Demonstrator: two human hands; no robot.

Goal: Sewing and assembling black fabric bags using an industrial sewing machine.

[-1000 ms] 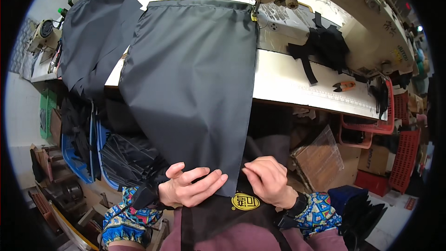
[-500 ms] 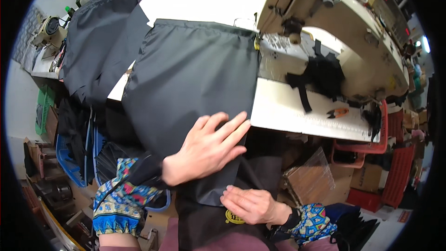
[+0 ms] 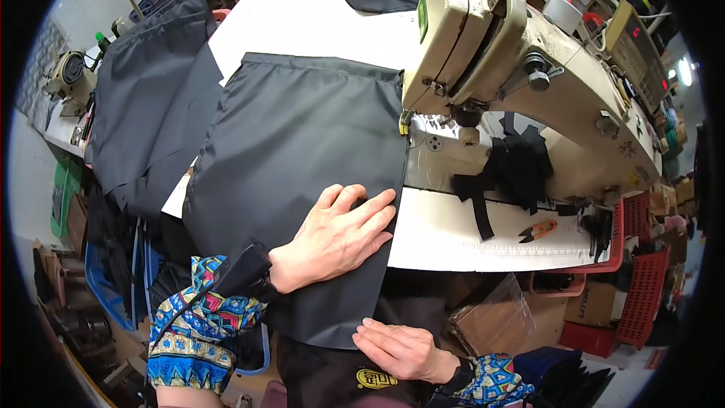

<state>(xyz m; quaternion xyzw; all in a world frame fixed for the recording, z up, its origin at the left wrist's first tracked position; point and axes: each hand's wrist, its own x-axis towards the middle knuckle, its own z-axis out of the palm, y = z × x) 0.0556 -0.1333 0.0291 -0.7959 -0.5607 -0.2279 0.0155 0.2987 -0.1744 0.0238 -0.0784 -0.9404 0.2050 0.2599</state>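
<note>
A dark grey fabric panel [image 3: 302,132] hangs over the front edge of the sewing table, its right edge running up to the needle area of a cream sewing machine [image 3: 453,38]. My left hand [image 3: 330,238] lies flat on the panel with its fingers stretched toward that edge. At the panel's lower right corner, my right hand [image 3: 404,349] has its fingers pressed together, with the thumb hidden behind them and the fabric edge pinched. Below it, a dark apron [image 3: 325,374] with a yellow emblem covers my lap.
Black fabric strips [image 3: 517,170] and orange-handled thread snips [image 3: 538,231] lie on the machine bed. More dark panels [image 3: 151,98] drape at the left. Blue baskets [image 3: 106,287] stand lower left, a red basket [image 3: 648,298] at the right. A second sewing machine [image 3: 69,75] stands far left.
The view has tilted up, so the machine and table sit lower in it and more of the machine head shows. Both hands keep the same places on the panel.
</note>
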